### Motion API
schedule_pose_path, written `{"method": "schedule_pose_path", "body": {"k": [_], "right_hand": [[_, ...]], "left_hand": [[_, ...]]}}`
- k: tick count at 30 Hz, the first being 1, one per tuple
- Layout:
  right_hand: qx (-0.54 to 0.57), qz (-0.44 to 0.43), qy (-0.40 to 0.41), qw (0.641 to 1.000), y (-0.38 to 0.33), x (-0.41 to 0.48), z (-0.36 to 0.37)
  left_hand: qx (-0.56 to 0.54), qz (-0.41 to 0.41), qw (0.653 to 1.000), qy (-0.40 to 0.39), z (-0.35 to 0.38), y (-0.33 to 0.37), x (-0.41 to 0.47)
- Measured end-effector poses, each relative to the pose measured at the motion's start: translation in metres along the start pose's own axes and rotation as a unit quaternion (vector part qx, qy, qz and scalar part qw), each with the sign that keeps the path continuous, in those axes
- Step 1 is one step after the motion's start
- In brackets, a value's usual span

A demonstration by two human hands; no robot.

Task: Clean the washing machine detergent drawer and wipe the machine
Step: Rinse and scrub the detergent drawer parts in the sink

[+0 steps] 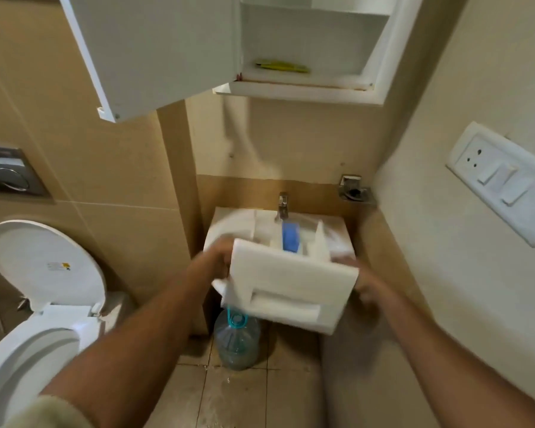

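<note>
I hold a white detergent drawer (pixel 291 282) over a small white sink (pixel 229 223), its front panel toward me and its compartments pointing at the tap (pixel 283 205). A blue insert (pixel 290 239) sits in the middle compartment. My left hand (pixel 212 261) grips the drawer's left side. My right hand (pixel 368 285) holds its right side, fingers partly hidden behind the panel. The washing machine is not in view.
A toilet (pixel 28 344) with raised lid stands at the left. A large water bottle (pixel 237 341) sits on the tiled floor under the sink. Above hangs an open white cabinet (pixel 306 41) with a yellow item (pixel 281 66). A switch panel (pixel 504 180) is on the right wall.
</note>
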State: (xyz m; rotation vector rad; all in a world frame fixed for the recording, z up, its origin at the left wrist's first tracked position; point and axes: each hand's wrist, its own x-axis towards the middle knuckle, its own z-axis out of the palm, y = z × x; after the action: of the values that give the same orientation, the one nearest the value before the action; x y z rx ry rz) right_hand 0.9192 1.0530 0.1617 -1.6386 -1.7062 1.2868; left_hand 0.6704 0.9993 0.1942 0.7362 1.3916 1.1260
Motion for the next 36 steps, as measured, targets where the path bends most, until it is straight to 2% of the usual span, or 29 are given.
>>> {"method": "schedule_pose_path", "body": {"k": [1, 2, 3, 5, 8, 10, 11, 12, 13, 15, 16, 17, 18, 19, 21, 23, 25, 26, 27, 28, 30, 31, 33, 34, 35, 36], "right_hand": [[-0.023, 0.079, -0.087, 0.993, 0.026, -0.003, 0.013], [-0.03, 0.11, -0.124, 0.986, 0.041, -0.004, 0.018], [-0.039, 0.109, -0.134, 0.984, 0.044, -0.006, 0.018], [-0.104, 0.068, -0.135, 0.983, 0.031, 0.001, 0.007], [-0.252, 0.013, -0.144, 0.957, -0.016, 0.016, -0.016], [-0.371, -0.023, -0.155, 0.915, -0.047, 0.024, -0.023], [-0.433, -0.047, -0.163, 0.885, -0.062, 0.026, -0.025], [-0.492, -0.079, -0.174, 0.85, -0.077, 0.027, -0.024], [-0.547, -0.114, -0.184, 0.809, -0.094, 0.024, -0.021], [-0.653, -0.183, -0.188, 0.71, -0.127, 0.011, -0.011], [-0.701, -0.211, -0.186, 0.655, -0.142, 0.005, -0.004], [-0.74, -0.236, -0.184, 0.602, -0.155, -0.003, 0.003], [-0.769, -0.262, -0.181, 0.554, -0.165, -0.008, 0.009], [-0.788, -0.289, -0.178, 0.515, -0.17, -0.011, 0.014], [-0.801, -0.342, -0.165, 0.464, -0.179, -0.016, 0.018], [-0.801, -0.385, -0.144, 0.435, -0.18, -0.019, 0.018], [-0.799, -0.42, -0.097, 0.42, -0.169, -0.02, 0.021], [-0.788, -0.441, -0.057, 0.427, -0.16, -0.019, 0.024], [-0.763, -0.463, -0.001, 0.45, -0.148, -0.019, 0.026], [-0.718, -0.483, 0.06, 0.497, -0.136, -0.021, 0.026], [-0.576, -0.482, 0.174, 0.637, -0.105, -0.035, 0.026], [-0.483, -0.456, 0.232, 0.711, -0.085, -0.046, 0.027], [-0.268, -0.328, 0.331, 0.843, -0.043, -0.067, 0.03], [-0.177, -0.23, 0.347, 0.892, -0.027, -0.074, 0.032], [-0.114, -0.124, 0.314, 0.934, -0.014, -0.075, 0.033], [-0.067, -0.037, 0.242, 0.967, -0.008, -0.073, 0.033]], "left_hand": [[-0.011, -0.1, 0.995, -0.007, -0.006, -0.035, 0.0], [-0.008, -0.156, 0.988, -0.018, -0.012, -0.06, 0.0], [0.004, -0.178, 0.984, -0.025, -0.016, -0.077, 0.0], [0.011, -0.168, 0.985, -0.024, -0.02, -0.09, -0.005], [0.033, -0.125, 0.991, -0.016, -0.016, -0.091, -0.005], [0.15, -0.043, 0.987, 0.047, -0.009, -0.083, -0.006], [0.245, 0.02, 0.965, 0.097, -0.005, -0.075, -0.008], [0.33, 0.1, 0.928, 0.144, -0.002, -0.066, -0.011], [0.388, 0.196, 0.882, 0.18, 0.002, -0.054, -0.017], [0.499, 0.354, 0.769, 0.186, 0.012, -0.024, -0.029], [0.559, 0.382, 0.719, 0.16, 0.017, -0.011, -0.029], [0.607, 0.378, 0.688, 0.125, 0.021, -0.001, -0.027], [0.638, 0.349, 0.681, 0.086, 0.024, 0.005, -0.024], [0.648, 0.306, 0.696, 0.049, 0.026, 0.008, -0.02], [0.607, 0.231, 0.761, 0.005, 0.028, 0.008, -0.015], [0.535, 0.205, 0.82, -0.008, 0.026, 0.0, -0.014], [0.469, 0.204, 0.859, -0.005, 0.025, -0.011, -0.014], [0.434, 0.197, 0.879, 0.005, 0.024, -0.016, -0.015], [0.396, 0.18, 0.9, 0.012, 0.024, -0.019, -0.018], [0.346, 0.148, 0.927, 0.016, 0.022, -0.021, -0.018], [0.248, 0.066, 0.966, 0.017, 0.015, -0.026, -0.017], [0.219, 0.033, 0.975, 0.015, 0.01, -0.028, -0.016], [0.189, 0.006, 0.982, 0.009, 0.002, -0.029, -0.016], [0.172, 0.004, 0.985, 0.01, -0.001, -0.027, -0.017], [0.153, 0.005, 0.988, 0.012, -0.001, -0.022, -0.02], [0.131, 0.007, 0.991, 0.011, 0.001, -0.016, -0.024]]}}
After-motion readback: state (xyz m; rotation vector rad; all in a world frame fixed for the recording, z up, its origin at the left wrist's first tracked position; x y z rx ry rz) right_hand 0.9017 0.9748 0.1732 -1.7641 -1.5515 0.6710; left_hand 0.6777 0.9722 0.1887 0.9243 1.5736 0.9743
